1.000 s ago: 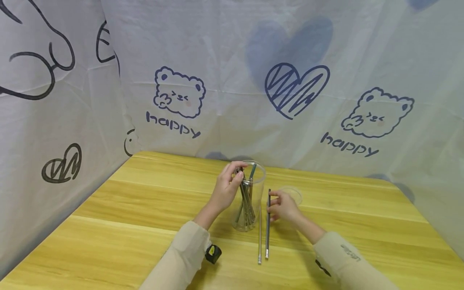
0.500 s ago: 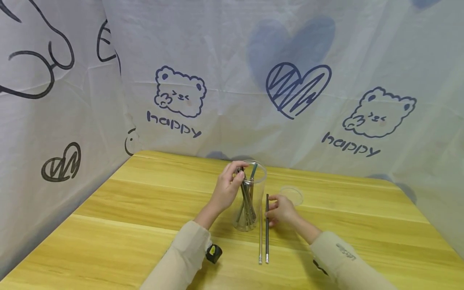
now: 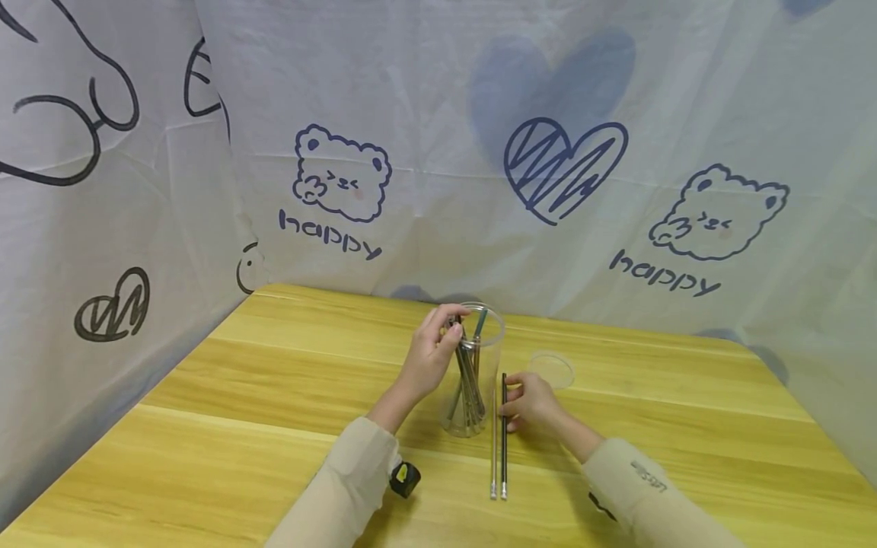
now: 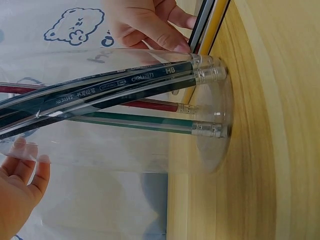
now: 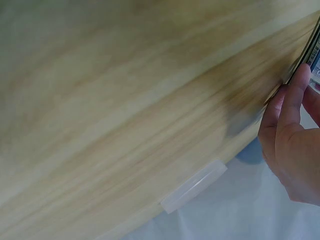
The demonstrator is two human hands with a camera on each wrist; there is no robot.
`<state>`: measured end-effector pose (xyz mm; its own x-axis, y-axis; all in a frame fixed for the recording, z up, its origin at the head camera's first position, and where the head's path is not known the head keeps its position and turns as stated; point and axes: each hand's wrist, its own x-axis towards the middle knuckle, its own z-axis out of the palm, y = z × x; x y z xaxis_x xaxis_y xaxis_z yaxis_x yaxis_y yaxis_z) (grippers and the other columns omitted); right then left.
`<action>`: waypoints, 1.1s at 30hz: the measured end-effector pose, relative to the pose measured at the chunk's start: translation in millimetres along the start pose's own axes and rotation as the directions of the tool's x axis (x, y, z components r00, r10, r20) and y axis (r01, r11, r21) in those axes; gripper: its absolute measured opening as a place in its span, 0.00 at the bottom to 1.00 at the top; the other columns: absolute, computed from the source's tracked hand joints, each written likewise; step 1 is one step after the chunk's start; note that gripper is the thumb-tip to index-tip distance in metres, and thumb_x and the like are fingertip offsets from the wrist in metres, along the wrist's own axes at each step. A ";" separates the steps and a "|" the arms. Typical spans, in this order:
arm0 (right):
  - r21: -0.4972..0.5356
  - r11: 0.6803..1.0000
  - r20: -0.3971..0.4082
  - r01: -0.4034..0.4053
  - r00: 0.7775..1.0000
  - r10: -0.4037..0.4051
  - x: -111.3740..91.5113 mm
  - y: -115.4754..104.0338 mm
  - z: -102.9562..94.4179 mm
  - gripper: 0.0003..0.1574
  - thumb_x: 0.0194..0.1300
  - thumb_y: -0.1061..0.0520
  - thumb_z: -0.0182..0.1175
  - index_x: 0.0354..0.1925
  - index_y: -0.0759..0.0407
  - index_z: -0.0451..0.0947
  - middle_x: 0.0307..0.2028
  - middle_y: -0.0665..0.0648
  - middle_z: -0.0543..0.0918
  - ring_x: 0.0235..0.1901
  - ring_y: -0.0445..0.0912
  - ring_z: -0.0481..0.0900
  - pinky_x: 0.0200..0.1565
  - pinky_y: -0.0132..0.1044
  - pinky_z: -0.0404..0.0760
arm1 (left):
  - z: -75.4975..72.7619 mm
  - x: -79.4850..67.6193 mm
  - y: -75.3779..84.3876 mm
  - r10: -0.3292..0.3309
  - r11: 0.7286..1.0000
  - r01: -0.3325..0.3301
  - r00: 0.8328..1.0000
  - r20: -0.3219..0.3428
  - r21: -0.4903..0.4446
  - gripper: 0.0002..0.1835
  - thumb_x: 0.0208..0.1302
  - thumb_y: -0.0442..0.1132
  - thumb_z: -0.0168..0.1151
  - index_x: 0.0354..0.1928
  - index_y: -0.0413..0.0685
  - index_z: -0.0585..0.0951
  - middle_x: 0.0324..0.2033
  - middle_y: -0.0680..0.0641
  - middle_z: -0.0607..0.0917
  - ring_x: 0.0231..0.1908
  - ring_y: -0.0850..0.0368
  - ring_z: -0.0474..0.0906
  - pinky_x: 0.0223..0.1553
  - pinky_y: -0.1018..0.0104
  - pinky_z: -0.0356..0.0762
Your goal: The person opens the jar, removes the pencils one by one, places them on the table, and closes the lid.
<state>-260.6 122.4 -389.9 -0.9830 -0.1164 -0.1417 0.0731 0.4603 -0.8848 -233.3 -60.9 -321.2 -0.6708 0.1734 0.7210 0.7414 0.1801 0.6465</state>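
Observation:
My left hand [image 3: 428, 354] grips a clear plastic jar [image 3: 492, 361] near its rim, keeping it upright on the table. Inside lean several pencils [image 4: 135, 82], dark, green and red, with silver ends down at the bottom in the left wrist view. Right of the jar, my right hand [image 3: 537, 403] pinches a dark pencil [image 3: 504, 460] that lies on the tabletop. A second pencil [image 3: 493, 466] lies alongside it, between it and the jar; the left wrist view shows a yellow pencil [image 4: 214, 25] there. At the right wrist view's edge, the fingers [image 5: 290, 107] partly hide the pencils.
A clear round lid [image 3: 553, 371] lies flat behind my right hand. The wooden table [image 3: 260, 380] ends at a printed white cloth [image 3: 438, 228] at the back. A black strap piece [image 3: 404, 479] hangs from the left sleeve.
My right hand has drawn the dark pencil slightly nearer and leftward, so it now lies close beside and parallel to the other one. The left hand stays on the jar.

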 end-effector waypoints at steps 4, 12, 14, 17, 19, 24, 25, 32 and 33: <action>-0.002 1.000 0.006 -0.007 1.000 0.007 0.6 -0.2 0.3 0.34 0.47 0.79 0.58 0.55 0.78 0.61 0.31 0.64 0.71 0.20 0.47 0.75 0.22 0.38 0.78 | 0.1 -0.5 -1.0 0.001 1.000 -0.001 1.000 0.001 0.003 0.16 0.61 0.34 0.42 0.46 0.30 0.71 0.33 0.37 0.72 0.31 0.63 0.62 0.27 0.68 0.64; -0.017 1.000 0.020 0.005 1.000 -0.005 1.6 0.9 1.9 0.32 0.47 0.80 0.57 0.52 0.79 0.62 0.31 0.64 0.70 0.22 0.48 0.76 0.22 0.37 0.78 | -0.6 -0.5 -0.5 0.004 1.000 -0.004 1.000 0.005 0.003 0.16 0.61 0.34 0.42 0.46 0.31 0.71 0.33 0.35 0.72 0.31 0.64 0.61 0.27 0.67 0.64; -0.013 1.000 0.019 0.010 1.000 -0.009 1.7 1.6 2.4 0.30 0.47 0.80 0.57 0.51 0.80 0.63 0.30 0.63 0.70 0.22 0.48 0.75 0.21 0.37 0.78 | -0.8 -0.6 -0.2 0.004 1.000 -0.004 1.000 0.008 -0.001 0.15 0.61 0.33 0.42 0.46 0.31 0.71 0.34 0.33 0.72 0.31 0.64 0.61 0.27 0.67 0.64; -0.014 1.000 0.017 0.015 1.000 -0.015 2.1 2.6 3.2 0.29 0.46 0.80 0.57 0.50 0.80 0.63 0.30 0.63 0.69 0.22 0.48 0.75 0.21 0.37 0.78 | -1.0 -0.7 -0.1 0.003 1.000 -0.003 1.000 0.011 -0.007 0.15 0.61 0.33 0.42 0.46 0.31 0.71 0.35 0.30 0.72 0.32 0.63 0.62 0.27 0.67 0.64; -0.017 1.000 0.015 0.018 1.000 -0.018 1.8 2.7 3.5 0.29 0.46 0.80 0.57 0.50 0.80 0.64 0.30 0.63 0.69 0.22 0.48 0.75 0.21 0.37 0.78 | -0.8 -0.7 -0.1 0.002 1.000 -0.002 1.000 0.010 -0.005 0.15 0.61 0.33 0.42 0.46 0.31 0.71 0.34 0.32 0.72 0.32 0.63 0.62 0.27 0.67 0.64; -0.037 0.999 0.012 0.020 1.000 -0.020 1.3 2.3 3.4 0.28 0.46 0.80 0.58 0.49 0.80 0.65 0.30 0.62 0.68 0.23 0.47 0.76 0.22 0.37 0.78 | -0.1 -0.3 0.3 0.007 1.000 -0.007 1.000 0.006 -0.005 0.16 0.61 0.34 0.42 0.46 0.29 0.71 0.34 0.34 0.72 0.31 0.64 0.61 0.27 0.67 0.64; -0.042 0.999 0.013 0.020 1.000 -0.020 1.3 2.3 3.3 0.28 0.46 0.80 0.58 0.49 0.80 0.65 0.29 0.62 0.68 0.23 0.47 0.76 0.22 0.37 0.78 | 0.0 -0.2 0.5 0.007 1.000 -0.007 1.000 0.007 -0.006 0.16 0.61 0.34 0.42 0.46 0.28 0.71 0.34 0.34 0.72 0.31 0.64 0.61 0.27 0.66 0.64; -0.032 0.999 0.015 0.014 1.000 -0.014 0.8 1.8 2.4 0.27 0.47 0.79 0.58 0.48 0.80 0.65 0.29 0.61 0.68 0.22 0.47 0.75 0.22 0.37 0.78 | 0.3 0.0 1.0 0.007 1.000 -0.007 1.000 0.010 0.003 0.16 0.61 0.34 0.42 0.46 0.29 0.71 0.34 0.35 0.72 0.31 0.63 0.61 0.26 0.68 0.63; -0.027 1.000 0.017 0.013 1.000 -0.013 0.6 1.6 2.1 0.27 0.47 0.79 0.58 0.49 0.80 0.65 0.29 0.61 0.69 0.22 0.47 0.75 0.23 0.37 0.78 | 0.4 -0.1 1.0 0.007 1.000 -0.007 1.000 0.009 0.004 0.16 0.61 0.34 0.42 0.46 0.30 0.71 0.34 0.35 0.72 0.30 0.63 0.61 0.26 0.68 0.63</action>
<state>-260.8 121.2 -392.4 -0.9810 -0.1370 -0.1376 0.0552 0.4827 -0.8741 -232.6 -60.4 -320.8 -0.6655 0.1832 0.7236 0.7463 0.1823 0.6402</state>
